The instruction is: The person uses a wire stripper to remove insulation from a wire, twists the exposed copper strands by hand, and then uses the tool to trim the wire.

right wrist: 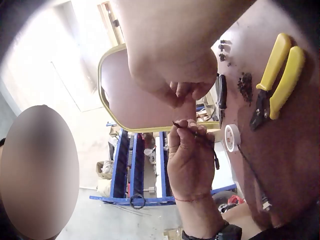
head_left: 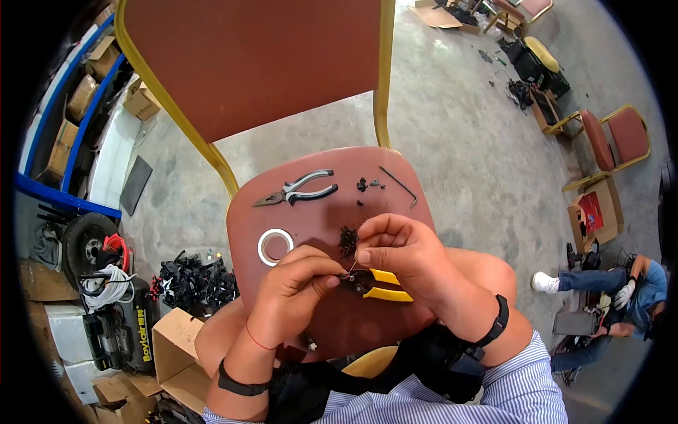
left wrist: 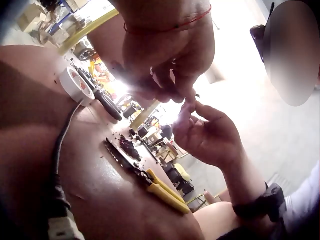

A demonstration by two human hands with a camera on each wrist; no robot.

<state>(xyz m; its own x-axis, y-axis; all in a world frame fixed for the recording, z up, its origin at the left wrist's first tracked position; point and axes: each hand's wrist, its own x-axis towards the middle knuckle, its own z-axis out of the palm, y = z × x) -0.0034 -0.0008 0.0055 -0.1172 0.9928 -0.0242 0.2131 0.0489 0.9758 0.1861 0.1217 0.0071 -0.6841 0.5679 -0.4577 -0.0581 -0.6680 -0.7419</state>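
Over the chair seat, my left hand pinches a thin dark cable between thumb and fingertips; the cable's tail hangs past the fingers in the right wrist view. A fine reddish wire spans the small gap between the two hands. My right hand pinches its upper end with thumb and forefinger. Below the hands lie yellow-handled wire strippers, partly covered by the right hand in the head view. Just beyond the fingers is a heap of small dark scraps.
Grey-handled pliers, a roll of white tape, an L-shaped hex key and small black parts lie on the seat. Another cable with a pale connector is near its edge. An open carton stands left; a person sits right.
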